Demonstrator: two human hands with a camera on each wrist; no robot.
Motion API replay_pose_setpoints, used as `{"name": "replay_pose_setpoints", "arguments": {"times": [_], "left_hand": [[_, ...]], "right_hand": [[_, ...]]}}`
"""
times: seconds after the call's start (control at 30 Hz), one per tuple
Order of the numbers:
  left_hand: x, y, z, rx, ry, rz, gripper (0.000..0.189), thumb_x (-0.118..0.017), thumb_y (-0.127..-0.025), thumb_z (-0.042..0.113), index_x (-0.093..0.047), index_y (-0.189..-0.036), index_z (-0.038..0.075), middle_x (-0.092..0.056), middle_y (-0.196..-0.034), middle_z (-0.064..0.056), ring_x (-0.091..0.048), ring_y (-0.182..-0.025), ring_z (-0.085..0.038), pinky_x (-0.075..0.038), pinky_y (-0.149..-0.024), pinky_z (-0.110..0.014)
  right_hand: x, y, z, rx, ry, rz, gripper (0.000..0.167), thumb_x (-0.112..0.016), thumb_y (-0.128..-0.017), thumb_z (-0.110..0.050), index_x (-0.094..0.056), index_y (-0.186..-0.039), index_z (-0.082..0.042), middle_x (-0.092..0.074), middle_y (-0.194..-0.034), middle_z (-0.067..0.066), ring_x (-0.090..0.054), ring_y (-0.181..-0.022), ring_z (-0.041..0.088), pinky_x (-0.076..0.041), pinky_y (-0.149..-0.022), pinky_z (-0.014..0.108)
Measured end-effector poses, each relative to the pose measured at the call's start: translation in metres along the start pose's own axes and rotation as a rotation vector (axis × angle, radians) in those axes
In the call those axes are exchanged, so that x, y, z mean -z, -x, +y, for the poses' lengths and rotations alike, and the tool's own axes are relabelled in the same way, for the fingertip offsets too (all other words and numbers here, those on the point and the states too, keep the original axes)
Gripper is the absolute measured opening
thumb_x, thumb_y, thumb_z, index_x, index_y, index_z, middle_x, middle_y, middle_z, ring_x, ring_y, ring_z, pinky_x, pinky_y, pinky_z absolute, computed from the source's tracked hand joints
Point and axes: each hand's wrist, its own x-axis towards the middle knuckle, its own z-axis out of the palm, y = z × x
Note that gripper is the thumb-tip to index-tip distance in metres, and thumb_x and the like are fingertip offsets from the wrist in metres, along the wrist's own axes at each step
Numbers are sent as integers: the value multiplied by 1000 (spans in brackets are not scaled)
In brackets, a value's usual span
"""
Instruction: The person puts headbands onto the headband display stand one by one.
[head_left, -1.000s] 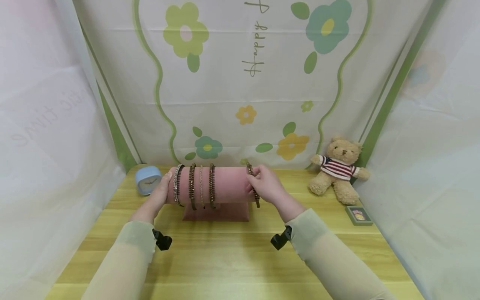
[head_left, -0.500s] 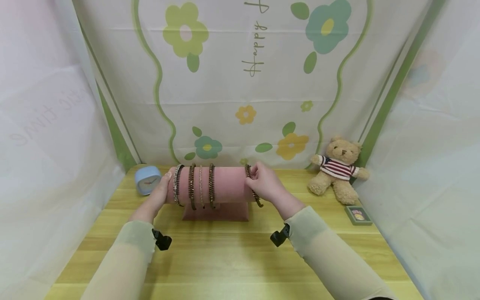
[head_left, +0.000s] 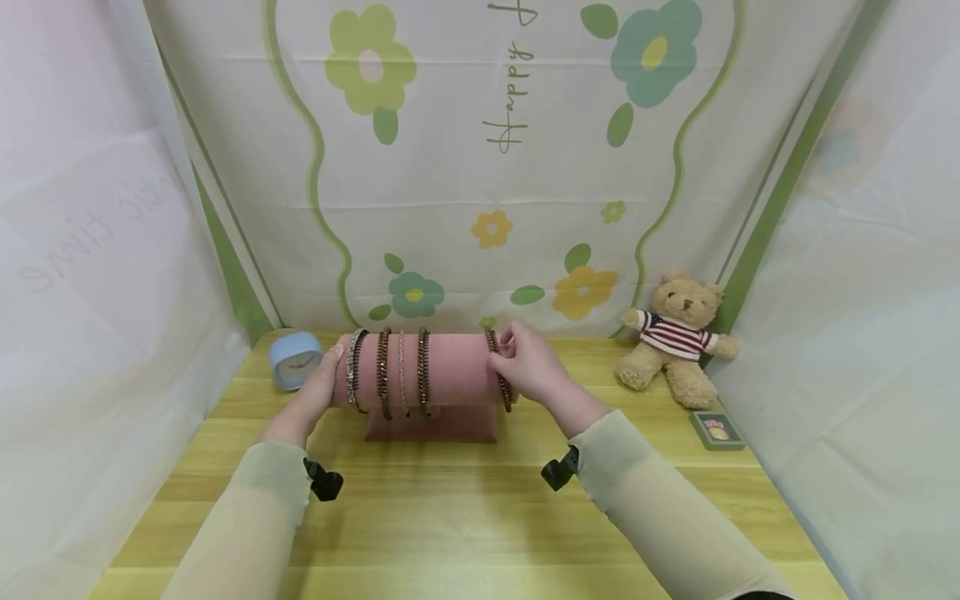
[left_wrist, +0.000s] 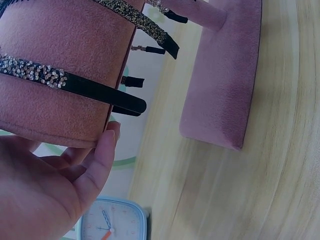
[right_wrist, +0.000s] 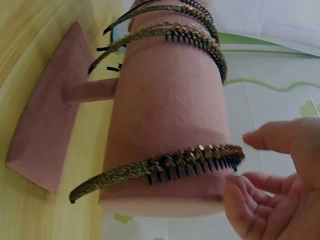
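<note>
A pink velvet headband stand (head_left: 461, 367), a cylinder on a post and flat base, stands on the wooden table. My left hand (head_left: 321, 382) grips its left end, fingers against the rim in the left wrist view. Several headbands sit around the cylinder's left half, among them a silver-studded one (left_wrist: 35, 70). A bronze beaded headband (right_wrist: 195, 160) with comb teeth sits around the right end. Beside it is my right hand (head_left: 528, 364); in the right wrist view its thumb and loosely bent fingers stand apart on either side of the beaded part, apparently not pinching it.
A light blue clock (head_left: 295, 360) stands behind my left hand. At the right back sits a teddy bear (head_left: 678, 337) in a striped shirt, with a small green frame (head_left: 717, 431) in front of it. White flowered cloth (head_left: 450, 167) encloses the back and sides.
The right headband has shifted left along the cylinder, and its lower end has swung left, so it hangs straighter. My right hand moved slightly left and its hold has loosened. The left hand stayed still.
</note>
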Motion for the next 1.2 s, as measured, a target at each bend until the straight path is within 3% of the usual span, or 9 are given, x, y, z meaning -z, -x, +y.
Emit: {"name": "replay_pose_setpoints", "arguments": {"times": [0.13,0.27,0.4,0.5,0.77,1.0,1.2], "left_hand": [[0,0,0,-7,-10,-8,101,-16,-90,81,-6,-159,8,-4,-163,-20,-7,-147,-40,-9,-116,-56],[0,1,0,-3,-16,-15,101,-14,-90,81,-4,-159,7,-2,-163,-21,-7,-146,-41,-9,-115,-57],[1,1,0,3,-10,-11,101,-15,-91,80,-3,-159,6,-2,-162,-21,-6,-146,-41,-8,-115,-57],[0,0,0,-5,-4,-8,101,-16,-90,81,-5,-159,7,-2,-163,-20,-6,-147,-40,-8,-116,-56],[0,2,1,-5,-17,-6,101,-15,-91,81,-4,-159,7,-2,-163,-20,-5,-147,-40,-8,-116,-57],[0,3,3,-3,-10,-5,97,-15,-93,78,-5,-159,8,-2,-163,-19,-5,-147,-40,-8,-116,-57],[-1,2,2,-4,-6,-2,98,-15,-92,78,-4,-159,8,-2,-163,-20,-6,-147,-40,-9,-116,-56]], "right_hand": [[14,-3,13,121,-32,-38,40,-75,-90,-27,-59,-124,-14,-57,-119,8,-55,-107,27,-50,-85,46],[24,-7,25,289,112,-171,79,-86,-79,-30,-47,-148,-28,-30,-157,1,-29,-140,31,-34,-106,57],[20,-9,32,418,255,-280,105,-91,-70,-35,-31,-156,-28,-16,-163,-3,-15,-147,29,-24,-112,55],[12,-11,36,467,309,-246,111,-93,-67,-37,-29,-157,-20,-23,-161,1,-18,-147,26,-22,-115,48],[2,-16,42,468,307,-168,108,-89,-70,-47,-31,-156,-19,-32,-158,0,-25,-144,24,-24,-115,45],[1,-23,35,396,321,-189,104,-80,-76,-59,-30,-156,-16,-36,-156,2,-29,-143,27,-22,-115,45],[-1,-29,28,333,317,-220,102,-76,-79,-61,-29,-157,-14,-39,-153,6,-35,-139,27,-29,-112,42]]}}
